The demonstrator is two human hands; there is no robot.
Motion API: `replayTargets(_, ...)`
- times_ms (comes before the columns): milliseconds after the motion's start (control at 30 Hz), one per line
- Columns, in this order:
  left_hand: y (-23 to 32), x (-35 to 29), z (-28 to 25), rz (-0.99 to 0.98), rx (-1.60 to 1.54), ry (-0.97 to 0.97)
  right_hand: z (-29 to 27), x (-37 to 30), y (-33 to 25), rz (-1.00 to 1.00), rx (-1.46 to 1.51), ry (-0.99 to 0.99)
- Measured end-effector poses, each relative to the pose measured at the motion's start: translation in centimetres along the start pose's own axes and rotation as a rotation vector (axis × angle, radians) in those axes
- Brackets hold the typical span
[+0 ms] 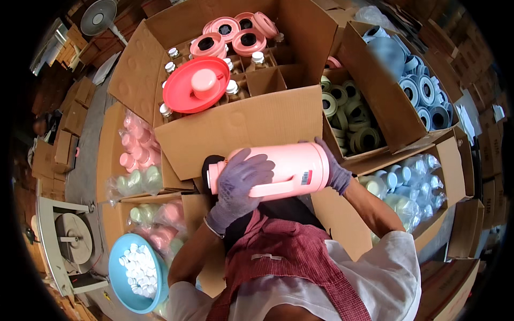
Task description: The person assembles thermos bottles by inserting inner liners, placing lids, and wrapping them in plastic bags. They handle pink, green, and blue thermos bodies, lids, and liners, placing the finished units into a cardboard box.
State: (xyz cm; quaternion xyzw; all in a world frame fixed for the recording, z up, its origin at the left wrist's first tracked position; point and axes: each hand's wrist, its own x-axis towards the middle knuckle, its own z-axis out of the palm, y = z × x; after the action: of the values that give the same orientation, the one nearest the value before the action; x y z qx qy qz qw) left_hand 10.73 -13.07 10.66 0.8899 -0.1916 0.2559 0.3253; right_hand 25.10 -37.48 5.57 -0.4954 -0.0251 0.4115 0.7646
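A pink thermos jug [294, 163] lies sideways in front of my chest, its neck to the left and its base to the right. Its handle faces toward me, and a small printed label sits on its side near the base. My left hand [243, 179], in a grey-purple glove, wraps over the jug close to the neck. Also gloved, my right hand [336, 170] grips the base end; most of its fingers are hidden behind the jug. Just beyond stands an open cardboard box [241, 120] with dividers and bottles with white caps [258, 59].
On the box rest a red dish [176, 91] and several pink ring-shaped parts [250, 41]. Boxes to the right hold green rings [367, 138], blue parts [425, 88] and bagged blue pieces [412, 187]. Pink cups [140, 153] stand left, above a blue basin [119, 267] of white caps.
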Motion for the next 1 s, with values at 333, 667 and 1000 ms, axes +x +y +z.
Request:
replayTargets(333,-0.5,-2.2,2.0,-0.355,-0.302,0.205,0.4,1.3,-1.7,0.042,0.051,0.07)
replayTargets(667,-2.0,-2.9,0.0,-0.398,-0.149,0.012,4.1,-2.3,-5.2,-0.53,-0.636,-0.204)
replayTargets(1000,-3.9,-3.7,-1.0,-0.533,-0.315,-0.129,4.7,-2.1,-4.8,-0.34,-0.612,-0.185)
